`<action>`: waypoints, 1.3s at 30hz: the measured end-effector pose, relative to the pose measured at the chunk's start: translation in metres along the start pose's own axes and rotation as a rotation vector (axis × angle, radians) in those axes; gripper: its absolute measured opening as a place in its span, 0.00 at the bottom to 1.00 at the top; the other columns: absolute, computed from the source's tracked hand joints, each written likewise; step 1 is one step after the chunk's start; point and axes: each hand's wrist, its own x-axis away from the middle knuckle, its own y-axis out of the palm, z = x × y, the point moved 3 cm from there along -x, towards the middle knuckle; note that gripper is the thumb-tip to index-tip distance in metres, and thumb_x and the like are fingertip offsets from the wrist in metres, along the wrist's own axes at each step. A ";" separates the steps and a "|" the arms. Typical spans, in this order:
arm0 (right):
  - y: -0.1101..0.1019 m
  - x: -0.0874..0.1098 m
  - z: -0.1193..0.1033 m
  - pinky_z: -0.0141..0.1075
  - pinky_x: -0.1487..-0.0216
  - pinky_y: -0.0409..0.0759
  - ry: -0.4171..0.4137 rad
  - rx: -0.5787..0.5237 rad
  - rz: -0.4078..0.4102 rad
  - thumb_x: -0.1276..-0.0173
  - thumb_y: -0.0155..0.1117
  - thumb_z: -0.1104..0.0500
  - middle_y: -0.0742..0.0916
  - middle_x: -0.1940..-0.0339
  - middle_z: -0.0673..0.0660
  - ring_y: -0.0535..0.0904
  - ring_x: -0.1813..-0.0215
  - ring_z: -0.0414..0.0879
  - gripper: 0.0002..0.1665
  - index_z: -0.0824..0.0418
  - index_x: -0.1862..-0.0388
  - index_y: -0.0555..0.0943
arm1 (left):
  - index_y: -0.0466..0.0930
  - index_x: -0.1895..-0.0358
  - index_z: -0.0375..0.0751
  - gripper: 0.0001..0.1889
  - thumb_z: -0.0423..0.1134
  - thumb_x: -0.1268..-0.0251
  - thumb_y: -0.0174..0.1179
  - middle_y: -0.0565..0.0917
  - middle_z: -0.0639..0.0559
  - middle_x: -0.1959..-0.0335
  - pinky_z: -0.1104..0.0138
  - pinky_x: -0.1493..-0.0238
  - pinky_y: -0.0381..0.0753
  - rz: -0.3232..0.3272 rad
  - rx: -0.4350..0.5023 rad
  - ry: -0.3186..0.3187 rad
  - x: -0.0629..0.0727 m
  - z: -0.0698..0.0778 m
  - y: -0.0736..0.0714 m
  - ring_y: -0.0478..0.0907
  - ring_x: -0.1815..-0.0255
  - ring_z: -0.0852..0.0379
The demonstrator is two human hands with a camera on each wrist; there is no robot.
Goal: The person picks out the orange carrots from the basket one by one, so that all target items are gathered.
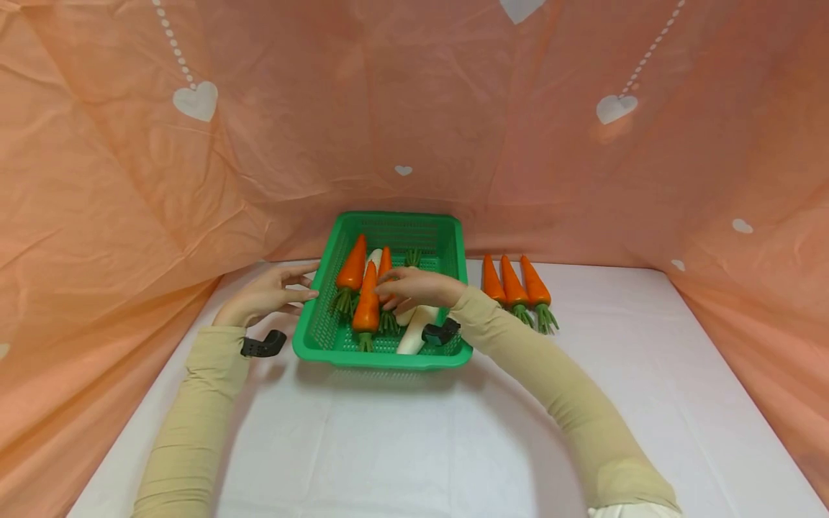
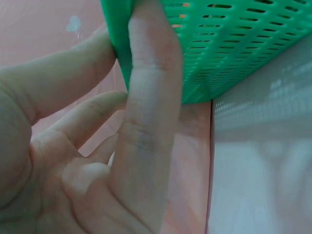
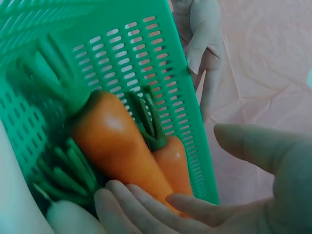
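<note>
A green perforated plastic basket (image 1: 382, 362) holds orange carrots with green tops and white radishes (image 1: 414, 332). My left hand (image 1: 268, 291) is at the basket's left rim, gripping its lip between thumb and fingers, which shows close up in the left wrist view. My right hand (image 1: 417, 286) reaches in over the basket from the right. Its fingers are extended, with the thumb apart. The fingertips lie at the tapered end of a large carrot (image 3: 122, 141), not wrapped round it. Another carrot (image 3: 173, 163) lies beside it along the basket wall.
To the right of the basket, three carrots (image 1: 516, 288) lie side by side on the white tabletop (image 1: 388, 446). A pink-orange curtain (image 1: 414, 108) with white hearts hangs close behind the basket and at both sides.
</note>
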 end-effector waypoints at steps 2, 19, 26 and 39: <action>0.002 -0.002 0.000 0.45 0.42 0.74 0.009 -0.024 -0.006 0.24 0.52 0.52 0.75 0.40 0.66 0.73 0.39 0.56 0.35 0.64 0.26 0.56 | 0.55 0.25 0.46 0.37 0.38 0.34 0.62 0.71 0.34 0.44 0.59 0.58 0.83 -0.001 -0.007 0.003 0.000 0.001 -0.001 0.78 0.54 0.47; 0.013 -0.013 -0.007 0.47 0.40 0.73 0.131 -0.183 0.052 0.27 0.56 0.52 0.70 0.38 0.69 0.70 0.38 0.60 0.38 0.62 0.26 0.53 | 0.56 0.25 0.46 0.36 0.39 0.34 0.62 0.72 0.35 0.46 0.58 0.58 0.83 0.004 -0.026 0.005 -0.002 0.007 -0.004 0.79 0.56 0.47; 0.014 -0.016 -0.004 0.49 0.41 0.73 0.127 -0.193 0.059 0.27 0.55 0.52 0.72 0.41 0.67 0.71 0.40 0.59 0.34 0.62 0.29 0.58 | 0.55 0.25 0.46 0.37 0.38 0.34 0.62 0.72 0.35 0.45 0.60 0.58 0.82 -0.004 -0.018 -0.004 0.000 0.006 -0.003 0.78 0.54 0.46; 0.021 -0.019 -0.001 0.51 0.40 0.72 0.089 -0.257 -0.016 0.26 0.54 0.59 0.69 0.37 0.66 0.71 0.40 0.59 0.36 0.64 0.25 0.51 | 0.53 0.24 0.44 0.37 0.37 0.33 0.61 0.69 0.32 0.41 0.59 0.58 0.83 -0.002 -0.004 -0.019 0.000 0.001 0.001 0.77 0.52 0.46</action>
